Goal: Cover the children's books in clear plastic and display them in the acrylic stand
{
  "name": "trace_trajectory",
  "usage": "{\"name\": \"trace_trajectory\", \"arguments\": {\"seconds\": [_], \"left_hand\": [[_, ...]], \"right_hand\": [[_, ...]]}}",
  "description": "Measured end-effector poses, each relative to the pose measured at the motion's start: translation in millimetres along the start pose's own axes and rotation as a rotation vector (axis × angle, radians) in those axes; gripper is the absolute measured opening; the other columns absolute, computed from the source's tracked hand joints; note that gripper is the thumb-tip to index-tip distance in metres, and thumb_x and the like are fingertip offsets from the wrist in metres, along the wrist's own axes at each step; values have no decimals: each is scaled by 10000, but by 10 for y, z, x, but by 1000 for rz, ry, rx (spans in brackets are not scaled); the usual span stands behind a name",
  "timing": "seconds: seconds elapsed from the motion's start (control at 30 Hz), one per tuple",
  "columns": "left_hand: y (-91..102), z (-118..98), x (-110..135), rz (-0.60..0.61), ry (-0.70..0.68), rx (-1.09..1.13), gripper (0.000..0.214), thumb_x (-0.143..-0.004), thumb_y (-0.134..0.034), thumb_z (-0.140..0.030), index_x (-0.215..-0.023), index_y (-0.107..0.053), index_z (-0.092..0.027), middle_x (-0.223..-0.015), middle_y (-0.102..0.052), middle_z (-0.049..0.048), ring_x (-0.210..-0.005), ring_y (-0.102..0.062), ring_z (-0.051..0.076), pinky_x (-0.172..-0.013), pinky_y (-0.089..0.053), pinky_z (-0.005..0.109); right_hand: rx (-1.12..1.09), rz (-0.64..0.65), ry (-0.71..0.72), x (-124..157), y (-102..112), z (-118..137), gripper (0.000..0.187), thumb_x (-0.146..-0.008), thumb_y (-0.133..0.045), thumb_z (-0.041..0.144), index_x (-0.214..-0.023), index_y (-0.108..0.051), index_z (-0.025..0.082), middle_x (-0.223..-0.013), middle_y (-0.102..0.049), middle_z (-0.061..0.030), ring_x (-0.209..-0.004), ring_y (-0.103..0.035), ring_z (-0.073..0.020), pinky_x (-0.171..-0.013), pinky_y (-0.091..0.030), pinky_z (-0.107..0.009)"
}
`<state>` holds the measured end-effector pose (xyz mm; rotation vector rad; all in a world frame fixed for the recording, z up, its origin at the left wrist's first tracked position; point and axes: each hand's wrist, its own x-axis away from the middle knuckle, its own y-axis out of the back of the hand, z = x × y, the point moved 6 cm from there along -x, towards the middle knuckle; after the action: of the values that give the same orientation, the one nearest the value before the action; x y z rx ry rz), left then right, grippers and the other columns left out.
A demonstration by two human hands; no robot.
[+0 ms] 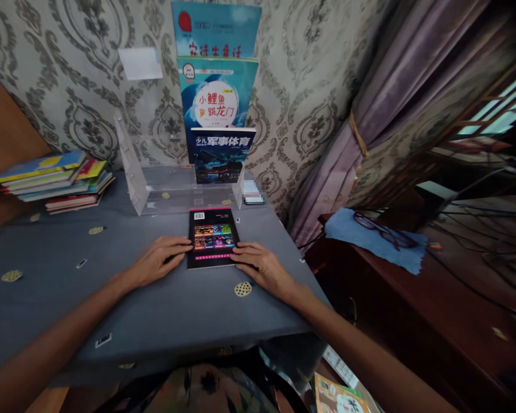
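A black book with a barcode, a grid of small coloured pictures and pink bands lies flat on the cloth-covered table. At its left edge, my left hand grips it with the fingertips. My right hand holds the opposite edge, its fingers lapping slightly onto the cover. Just behind the book stands a clear acrylic tiered stand. On the stand's right side, three books lean upright one above another: a dark blue book in front, a teal book behind it and a blue book at the top.
A pile of several books lies at the table's back left. To the right, a dark red desk carries a blue cloth, glasses and tangled cables. A tied purple curtain hangs beside the patterned wall. Below right lies an orange book.
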<state>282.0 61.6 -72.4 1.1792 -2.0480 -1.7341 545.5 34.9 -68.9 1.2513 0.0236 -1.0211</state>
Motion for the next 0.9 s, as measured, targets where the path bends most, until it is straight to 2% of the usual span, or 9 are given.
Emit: {"name": "trace_trajectory", "arguments": {"seconds": [0.27,0.37,0.47,0.6,0.73,0.9], "left_hand": [[-24,637,-589,-22,73,-95,439,-1004,-385,-346,-1330,-617,-164,-1380,-634,112,-1289,-579,246,-1107,-441,485],[-44,765,-712,-24,86,-105,434,-993,-385,-311,-1342,-603,-173,-1396,-622,107,-1282,-582,243,-1100,-442,493],[-56,775,-722,-22,91,-100,435,-982,-390,-273,-1351,-595,-172,-1401,-618,106,-1276,-584,240,-1094,-443,495],[-46,577,-540,-14,77,-93,426,-977,-410,-271,-1340,-610,-175,-1391,-627,104,-1290,-573,245,-1107,-431,491],[-15,143,-177,-6,-10,-73,412,-1000,-401,-270,-1356,-602,-218,-1375,-639,93,-1257,-600,233,-1064,-472,472],[49,-379,281,-9,-104,-71,415,-1021,-388,-229,-1397,-562,-234,-1372,-640,93,-1237,-616,219,-1054,-481,456]], "right_hand": [[-25,19,-30,-4,-4,-11,264,-971,-602,256,-1202,-729,242,-1166,-751,-89,-1218,-637,-261,-995,-582,-490],[-22,20,-39,-6,-4,-12,263,-973,-600,261,-1201,-731,247,-1174,-748,-92,-1214,-640,-264,-995,-581,-492],[-25,23,-42,0,-12,-26,256,-974,-599,261,-1192,-734,256,-1177,-748,-83,-1218,-637,-260,-1003,-574,-491],[-11,15,-17,7,-26,-37,242,-972,-600,258,-1163,-746,229,-1170,-750,-87,-1220,-634,-264,-1006,-570,-485],[1,16,-6,6,-39,-31,248,-975,-593,254,-1161,-746,195,-1164,-752,-101,-1211,-637,-269,-1008,-567,-487],[-9,36,-51,8,-47,-50,248,-976,-600,268,-1184,-733,259,-1190,-744,-66,-1230,-628,-255,-1019,-558,-501]]}}
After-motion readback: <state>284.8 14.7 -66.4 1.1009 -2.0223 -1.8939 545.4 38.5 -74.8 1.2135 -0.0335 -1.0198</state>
